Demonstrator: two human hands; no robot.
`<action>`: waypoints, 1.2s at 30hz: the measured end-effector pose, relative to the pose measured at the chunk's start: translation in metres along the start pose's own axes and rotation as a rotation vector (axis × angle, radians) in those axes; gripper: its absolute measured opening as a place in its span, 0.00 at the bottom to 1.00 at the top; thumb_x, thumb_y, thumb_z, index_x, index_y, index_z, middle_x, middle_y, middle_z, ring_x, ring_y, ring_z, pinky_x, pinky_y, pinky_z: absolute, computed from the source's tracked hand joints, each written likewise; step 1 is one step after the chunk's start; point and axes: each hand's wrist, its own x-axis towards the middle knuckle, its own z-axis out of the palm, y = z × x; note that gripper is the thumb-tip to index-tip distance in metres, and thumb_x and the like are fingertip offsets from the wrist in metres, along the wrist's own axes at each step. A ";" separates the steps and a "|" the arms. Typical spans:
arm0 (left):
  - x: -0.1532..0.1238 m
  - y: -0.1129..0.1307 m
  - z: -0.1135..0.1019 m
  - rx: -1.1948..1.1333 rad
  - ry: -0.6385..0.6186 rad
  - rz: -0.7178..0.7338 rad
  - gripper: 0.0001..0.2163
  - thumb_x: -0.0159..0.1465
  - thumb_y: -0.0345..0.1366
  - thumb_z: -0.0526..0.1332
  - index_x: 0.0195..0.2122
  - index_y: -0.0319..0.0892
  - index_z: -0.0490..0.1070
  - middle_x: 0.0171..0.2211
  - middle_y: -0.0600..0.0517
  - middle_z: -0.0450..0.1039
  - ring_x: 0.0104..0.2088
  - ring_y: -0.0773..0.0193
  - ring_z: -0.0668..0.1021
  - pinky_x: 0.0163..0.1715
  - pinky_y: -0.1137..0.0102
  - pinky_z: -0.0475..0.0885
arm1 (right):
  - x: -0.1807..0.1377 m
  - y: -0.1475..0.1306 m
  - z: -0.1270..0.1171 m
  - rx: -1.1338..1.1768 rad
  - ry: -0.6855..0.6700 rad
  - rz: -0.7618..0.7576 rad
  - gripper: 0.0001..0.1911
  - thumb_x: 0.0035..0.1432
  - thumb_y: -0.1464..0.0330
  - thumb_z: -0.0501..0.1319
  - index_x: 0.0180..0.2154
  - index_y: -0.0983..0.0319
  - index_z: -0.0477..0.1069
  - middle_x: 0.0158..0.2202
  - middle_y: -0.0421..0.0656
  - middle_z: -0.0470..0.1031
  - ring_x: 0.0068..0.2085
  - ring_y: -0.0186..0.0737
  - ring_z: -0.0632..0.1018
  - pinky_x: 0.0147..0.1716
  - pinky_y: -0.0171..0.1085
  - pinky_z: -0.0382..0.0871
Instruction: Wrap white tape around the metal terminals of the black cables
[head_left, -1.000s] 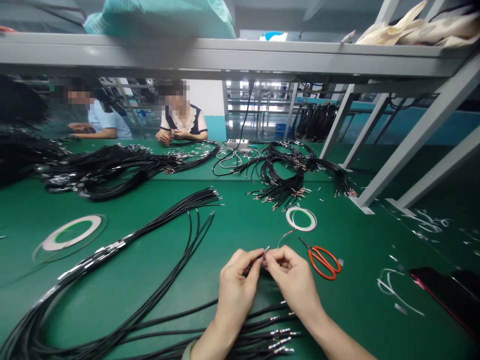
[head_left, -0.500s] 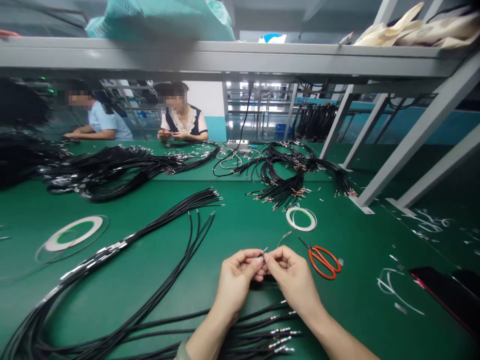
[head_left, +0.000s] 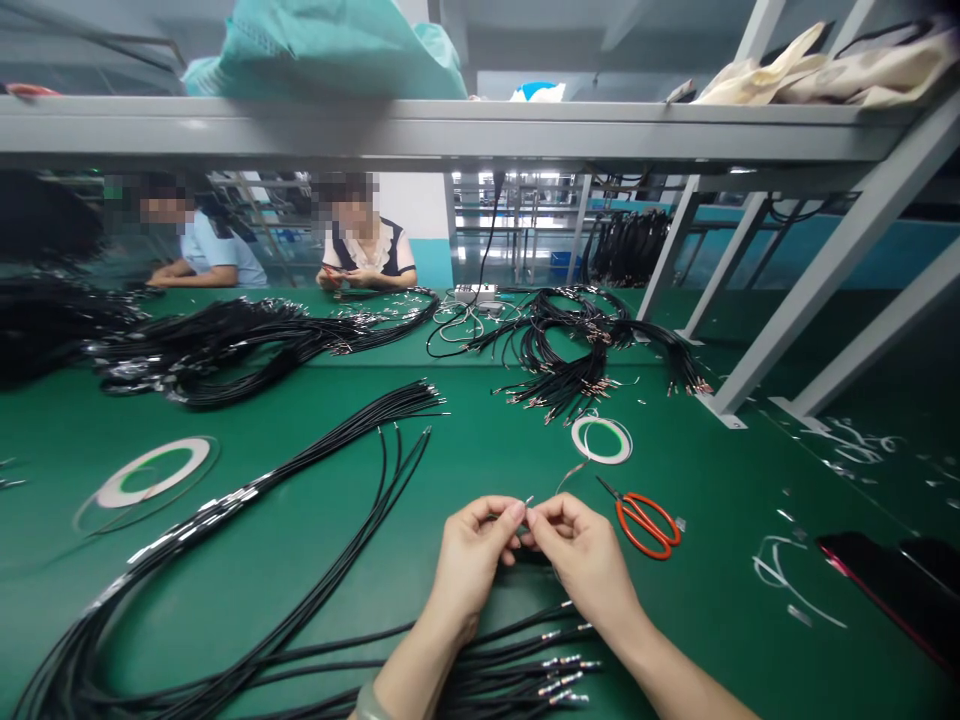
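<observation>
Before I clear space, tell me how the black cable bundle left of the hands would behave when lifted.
The black cable bundle probably flexes rather than staying rigid: it lies in a wide curve. Its ends may splay, since several cables already lie apart.

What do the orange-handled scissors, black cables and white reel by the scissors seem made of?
Orange-handled scissors: likely plastic handles, smooth and evenly coloured; the slim dark blades look like metal.
Black cables: probably rubbery or plastic sheaths, smooth with a faint sheen, bending in curves; their bright tips look metallic.
White reel: perhaps card or plastic, flat and pale; the view leaves it open.
</observation>
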 end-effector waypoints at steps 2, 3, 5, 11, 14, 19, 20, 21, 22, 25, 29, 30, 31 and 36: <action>0.001 -0.003 0.000 -0.009 0.018 0.005 0.13 0.53 0.42 0.68 0.30 0.35 0.75 0.16 0.57 0.68 0.15 0.77 0.65 0.16 0.82 0.58 | -0.001 0.000 0.000 -0.006 -0.016 -0.006 0.11 0.56 0.62 0.64 0.30 0.64 0.72 0.27 0.43 0.77 0.30 0.40 0.80 0.32 0.35 0.72; 0.002 -0.005 -0.001 -0.019 0.022 0.003 0.14 0.54 0.43 0.68 0.30 0.35 0.74 0.16 0.58 0.67 0.15 0.78 0.64 0.15 0.82 0.56 | -0.001 0.000 0.000 -0.013 -0.022 -0.010 0.11 0.57 0.62 0.64 0.31 0.64 0.72 0.28 0.43 0.77 0.30 0.40 0.80 0.31 0.34 0.72; 0.004 -0.007 -0.001 -0.039 0.022 -0.006 0.15 0.54 0.44 0.67 0.31 0.35 0.73 0.16 0.58 0.66 0.14 0.78 0.62 0.15 0.82 0.54 | -0.002 0.001 0.000 -0.035 -0.021 -0.015 0.11 0.57 0.62 0.63 0.31 0.64 0.72 0.27 0.42 0.77 0.29 0.39 0.79 0.29 0.32 0.71; 0.006 -0.011 -0.002 -0.064 0.000 -0.023 0.16 0.55 0.46 0.66 0.30 0.36 0.71 0.16 0.59 0.63 0.14 0.78 0.59 0.14 0.81 0.52 | -0.001 0.003 -0.001 -0.087 -0.030 -0.015 0.12 0.58 0.62 0.62 0.30 0.64 0.71 0.24 0.40 0.75 0.25 0.35 0.77 0.25 0.30 0.68; 0.006 -0.011 -0.004 -0.076 -0.006 -0.023 0.15 0.55 0.46 0.66 0.30 0.36 0.71 0.16 0.59 0.63 0.15 0.78 0.60 0.15 0.81 0.53 | -0.002 0.002 0.000 -0.101 -0.025 -0.009 0.12 0.58 0.61 0.62 0.29 0.64 0.70 0.23 0.39 0.74 0.24 0.35 0.76 0.24 0.30 0.67; 0.007 -0.008 -0.008 -0.151 -0.069 -0.021 0.13 0.55 0.41 0.68 0.34 0.36 0.74 0.22 0.56 0.69 0.18 0.77 0.65 0.20 0.81 0.61 | -0.001 0.002 0.000 -0.138 0.006 0.005 0.13 0.58 0.60 0.61 0.29 0.63 0.69 0.22 0.38 0.71 0.21 0.32 0.72 0.20 0.29 0.62; 0.007 -0.007 -0.008 -0.154 -0.072 -0.019 0.13 0.54 0.40 0.69 0.35 0.36 0.75 0.24 0.55 0.71 0.19 0.77 0.67 0.21 0.80 0.62 | 0.000 0.002 -0.001 -0.145 0.012 0.005 0.13 0.58 0.60 0.61 0.29 0.63 0.69 0.21 0.37 0.69 0.20 0.31 0.70 0.19 0.29 0.60; 0.007 -0.006 -0.008 -0.150 -0.067 -0.015 0.13 0.52 0.39 0.70 0.35 0.36 0.75 0.26 0.54 0.72 0.20 0.76 0.68 0.22 0.80 0.63 | 0.000 0.002 -0.001 -0.150 0.019 0.003 0.14 0.58 0.59 0.61 0.29 0.63 0.69 0.20 0.36 0.68 0.19 0.30 0.68 0.18 0.29 0.58; 0.007 -0.006 -0.008 -0.140 -0.057 -0.009 0.13 0.51 0.38 0.71 0.34 0.36 0.75 0.27 0.53 0.73 0.22 0.75 0.69 0.22 0.79 0.65 | 0.000 0.002 -0.001 -0.154 0.027 -0.001 0.14 0.58 0.59 0.61 0.28 0.63 0.69 0.20 0.36 0.67 0.19 0.30 0.66 0.18 0.29 0.56; 0.007 -0.005 -0.007 -0.108 -0.022 0.003 0.13 0.49 0.38 0.72 0.33 0.35 0.76 0.26 0.51 0.75 0.24 0.71 0.73 0.24 0.78 0.69 | 0.001 0.002 -0.001 -0.160 0.045 -0.028 0.13 0.58 0.60 0.60 0.30 0.64 0.70 0.22 0.37 0.67 0.22 0.31 0.66 0.20 0.30 0.57; 0.008 -0.007 -0.007 -0.117 0.006 0.017 0.14 0.49 0.37 0.72 0.34 0.36 0.75 0.24 0.51 0.76 0.23 0.69 0.76 0.25 0.77 0.71 | 0.002 0.002 -0.001 -0.189 0.064 -0.062 0.15 0.58 0.60 0.61 0.41 0.65 0.71 0.21 0.35 0.64 0.23 0.33 0.66 0.22 0.31 0.59; 0.008 -0.008 -0.007 -0.123 0.009 0.019 0.14 0.48 0.37 0.72 0.34 0.36 0.75 0.24 0.51 0.77 0.23 0.69 0.76 0.25 0.77 0.72 | 0.002 0.002 -0.001 -0.200 0.060 -0.067 0.16 0.58 0.60 0.60 0.44 0.65 0.71 0.21 0.35 0.64 0.22 0.33 0.66 0.22 0.32 0.59; 0.008 -0.008 -0.007 -0.126 0.012 0.020 0.14 0.48 0.37 0.72 0.34 0.36 0.75 0.23 0.51 0.77 0.23 0.68 0.77 0.25 0.76 0.72 | 0.002 0.001 -0.001 -0.209 0.050 -0.072 0.16 0.59 0.61 0.60 0.44 0.65 0.71 0.21 0.35 0.64 0.22 0.33 0.66 0.23 0.32 0.60; 0.007 -0.007 -0.005 -0.098 0.033 0.019 0.12 0.48 0.37 0.72 0.31 0.35 0.75 0.24 0.51 0.77 0.22 0.69 0.77 0.23 0.77 0.73 | 0.001 -0.002 -0.002 -0.196 0.003 -0.091 0.12 0.60 0.61 0.59 0.36 0.64 0.74 0.24 0.41 0.73 0.25 0.36 0.72 0.25 0.33 0.64</action>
